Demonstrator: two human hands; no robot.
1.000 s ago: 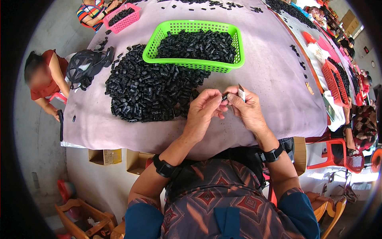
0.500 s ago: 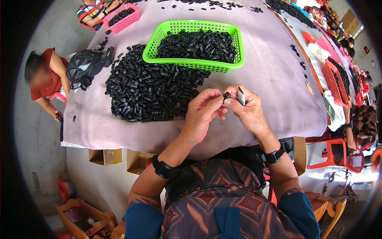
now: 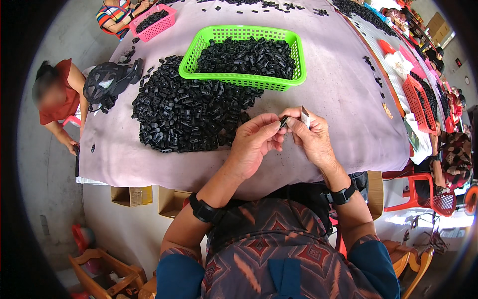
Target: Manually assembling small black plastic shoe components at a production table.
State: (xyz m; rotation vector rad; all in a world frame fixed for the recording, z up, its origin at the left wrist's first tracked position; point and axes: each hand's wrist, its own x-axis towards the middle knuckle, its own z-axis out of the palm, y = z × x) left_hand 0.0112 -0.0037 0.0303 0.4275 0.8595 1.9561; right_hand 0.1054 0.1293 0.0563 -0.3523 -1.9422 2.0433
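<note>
Across the lower middle of the frame runs a patterned top (image 3: 259,234), dark grey-brown with dull red diamonds nested one inside another and slanting orange-brown streaks between them. A plain teal-blue panel (image 3: 285,279) lies on it at the bottom centre. Both sleeves are short: the left sleeve (image 3: 181,276) and the right sleeve (image 3: 374,269) are the same teal-blue, each edged with a strip of the patterned cloth. A black band with a smooth, boxy black module circles each forearm, the left band (image 3: 204,209) and the right band (image 3: 342,194). The left hand (image 3: 253,144) and right hand (image 3: 315,143) are bare.
</note>
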